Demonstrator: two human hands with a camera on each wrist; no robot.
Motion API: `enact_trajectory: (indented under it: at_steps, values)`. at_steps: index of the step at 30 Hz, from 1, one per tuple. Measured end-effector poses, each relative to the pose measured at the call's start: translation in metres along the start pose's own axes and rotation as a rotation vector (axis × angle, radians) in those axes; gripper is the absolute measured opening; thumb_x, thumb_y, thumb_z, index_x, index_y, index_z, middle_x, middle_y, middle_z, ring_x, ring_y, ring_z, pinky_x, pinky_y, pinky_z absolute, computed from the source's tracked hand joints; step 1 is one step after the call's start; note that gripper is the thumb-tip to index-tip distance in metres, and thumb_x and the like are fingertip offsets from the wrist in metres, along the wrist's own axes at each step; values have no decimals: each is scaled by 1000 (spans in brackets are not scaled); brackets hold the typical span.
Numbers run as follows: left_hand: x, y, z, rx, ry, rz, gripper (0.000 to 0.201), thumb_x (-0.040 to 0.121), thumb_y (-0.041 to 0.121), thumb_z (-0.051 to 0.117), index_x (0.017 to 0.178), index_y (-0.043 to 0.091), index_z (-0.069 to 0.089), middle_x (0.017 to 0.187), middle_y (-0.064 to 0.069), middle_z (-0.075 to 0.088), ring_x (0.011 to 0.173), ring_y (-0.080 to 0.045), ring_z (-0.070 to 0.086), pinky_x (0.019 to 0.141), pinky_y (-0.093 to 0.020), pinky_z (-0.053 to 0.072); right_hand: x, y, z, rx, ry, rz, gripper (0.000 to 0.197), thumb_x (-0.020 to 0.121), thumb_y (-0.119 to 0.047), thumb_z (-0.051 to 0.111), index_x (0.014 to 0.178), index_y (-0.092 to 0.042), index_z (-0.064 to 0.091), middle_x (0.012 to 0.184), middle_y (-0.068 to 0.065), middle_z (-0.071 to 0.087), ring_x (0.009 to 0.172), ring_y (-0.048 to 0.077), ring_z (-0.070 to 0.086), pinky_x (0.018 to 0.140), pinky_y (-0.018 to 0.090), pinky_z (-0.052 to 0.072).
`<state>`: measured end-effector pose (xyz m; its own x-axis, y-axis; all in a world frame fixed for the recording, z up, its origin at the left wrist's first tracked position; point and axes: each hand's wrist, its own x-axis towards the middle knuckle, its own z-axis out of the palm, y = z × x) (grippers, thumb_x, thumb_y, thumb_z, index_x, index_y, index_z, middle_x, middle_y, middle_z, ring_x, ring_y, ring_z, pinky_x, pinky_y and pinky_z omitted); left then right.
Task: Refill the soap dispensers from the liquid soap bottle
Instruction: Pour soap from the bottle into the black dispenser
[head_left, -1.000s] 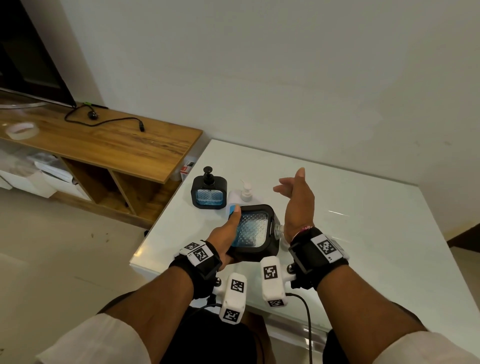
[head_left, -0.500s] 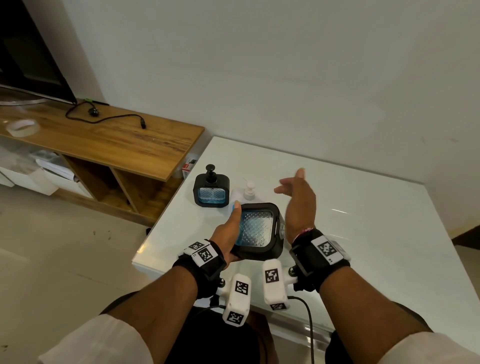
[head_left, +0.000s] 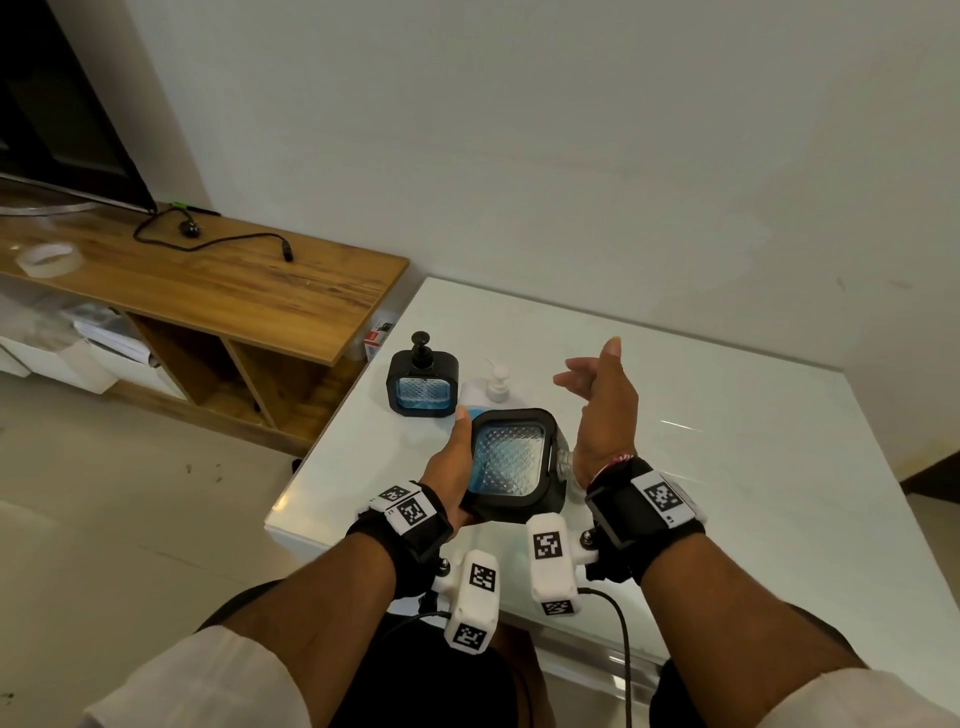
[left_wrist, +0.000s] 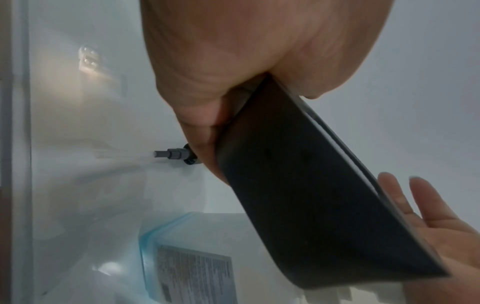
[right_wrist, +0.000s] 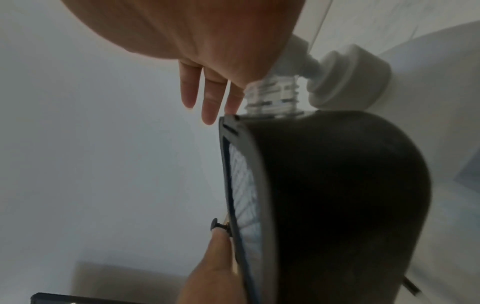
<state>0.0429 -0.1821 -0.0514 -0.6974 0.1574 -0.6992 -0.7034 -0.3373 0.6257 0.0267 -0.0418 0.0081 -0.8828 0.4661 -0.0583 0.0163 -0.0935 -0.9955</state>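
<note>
A: From the head view, what do you count?

B: Two black dispensers on the white table (head_left: 727, 519). One dispenser (head_left: 422, 384) stands upright near the far left corner, pump on. The left hand (head_left: 451, 470) holds the held dispenser (head_left: 511, 464) tipped on its side above the near edge, thumb along its left face, its clear neck toward the right wrist. Behind it a white pump (head_left: 497, 383) marks the soap bottle, mostly hidden. One bottle only.

A: And the right hand (head_left: 602, 410)?

B: Raised just right of the held dispenser, fingers straight and spread, gripping nothing.

A: Does the left wrist view add anything?

B: It shows the held dispenser's dark back (left_wrist: 324, 205) pinched between the left thumb and curled fingers, which the head view hides. Below lies the soap bottle (left_wrist: 187, 265), bluish with a printed label. The right palm (left_wrist: 441, 226) shows open at the lower right.

A: The right wrist view?

B: Only here is the threaded clear neck (right_wrist: 275, 96) plain: uncapped, right beside the bottle's white pump (right_wrist: 350, 76). The right fingers (right_wrist: 210, 96) hang straight near the dispenser's top corner; whether they touch it, I cannot tell.
</note>
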Motion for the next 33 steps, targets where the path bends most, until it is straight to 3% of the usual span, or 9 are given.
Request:
enact_trajectory:
  at_steps: [5,8,12,15,18,21,23,30,33]
  values:
    - [2,1,1,-1,-22,8,64,97,74,32,107,22,68,102,-12,76,95,-33,71,74,-42,59,2,6,-2,-44,37,23,57,96,-60,32,85,-15,66,82,6,72,91,14,64,96,41,40]
    - [2,-1,1,-4,-21,13,65,98,73,32,105,20,70,91,-12,79,93,-35,71,76,-44,60,4,4,-6,22,50,86,55,99,-58,33,84,-16,66,79,3,72,99,20,64,102,45,38]
    - [0,-3,1,-6,-13,11,67,97,74,34,108,20,71,98,-14,78,96,-36,72,79,-46,60,1,-5,-6,75,38,111,55,99,-57,31,84,-16,65,82,3,71,105,22,62,104,45,34]
    - [0,-4,1,-9,-17,14,66,98,73,33,104,20,70,99,-14,77,95,-35,71,77,-45,59,2,-6,-5,70,36,105,55,99,-57,31,84,-16,65,80,2,71,105,22,62,101,43,35]
    - [1,-2,1,-9,-14,4,68,97,74,34,115,19,69,109,-16,75,100,-36,70,80,-46,60,2,2,-2,23,48,52,54,101,-54,32,84,-15,65,81,5,71,94,18,63,89,35,40]
    - [0,-2,1,-14,-26,-7,64,99,70,34,111,18,68,101,-14,75,92,-33,71,71,-41,58,1,10,-2,-65,53,-66,52,103,-46,34,86,-8,66,84,12,71,86,17,63,74,22,36]
    - [-1,-3,0,-10,-36,-5,64,100,69,34,111,17,69,99,-15,76,90,-32,71,68,-40,58,1,12,-3,-62,52,-70,53,103,-46,35,88,-7,67,86,13,71,85,15,62,73,21,35]
    - [-2,-6,-2,-24,-23,-18,69,97,73,40,122,17,68,113,-18,75,107,-39,71,95,-56,57,0,5,-3,18,36,-71,54,103,-49,32,90,-9,66,88,13,71,86,10,62,85,28,38]
    - [-4,-5,-1,-37,-26,-20,69,96,74,40,125,17,68,116,-18,75,108,-38,70,94,-54,57,1,7,-3,9,38,-75,54,103,-48,32,90,-8,66,88,13,71,86,11,62,85,26,39]
